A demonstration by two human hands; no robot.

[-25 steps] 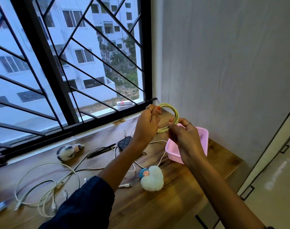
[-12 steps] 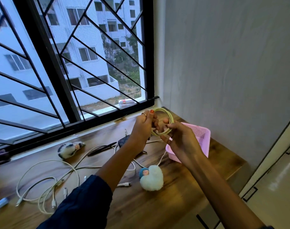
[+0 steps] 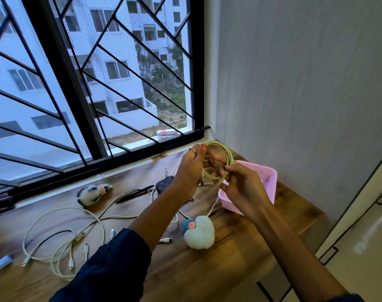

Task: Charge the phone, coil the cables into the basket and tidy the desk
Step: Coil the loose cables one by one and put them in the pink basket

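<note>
Against the frame half a second ago, we find our right hand [image 3: 243, 188] lower on the coil, its fingers now pinching a loose strand that runs blurred from the bottom of the loop, where before they sat nearer the loop's middle. Our left hand [image 3: 191, 168] has kept its place, and the view has barely shifted.

Nearest us, the dark blue sleeve [image 3: 111, 271] covers our left forearm. Just beyond it on the wooden desk [image 3: 207, 269] lie the loose white cables [image 3: 61, 232] in a tangle to the left, several plug ends showing. A white heart-shaped plush [image 3: 199, 233] with a small blue-capped figure sits on the desk below our hands.

Raised above the desk, the yellow-green cable [image 3: 226, 153] is wound in a round coil of several turns. Our left hand grips its left side, fingers curled round the strands, thumb on top with an orange-painted nail. Our right hand holds the lower right part and the trailing strand between curled fingers.

Behind our right hand, the pink basket [image 3: 266, 177] rests on the desk near the wall, its mesh sides showing. The phone [image 3: 163, 184], dark with a patterned back, lies beside our left wrist, partly hidden. A black pen [image 3: 135, 192] and a small white-and-dark plush [image 3: 92, 194] lie farther left, near the barred window [image 3: 94, 83].
</note>
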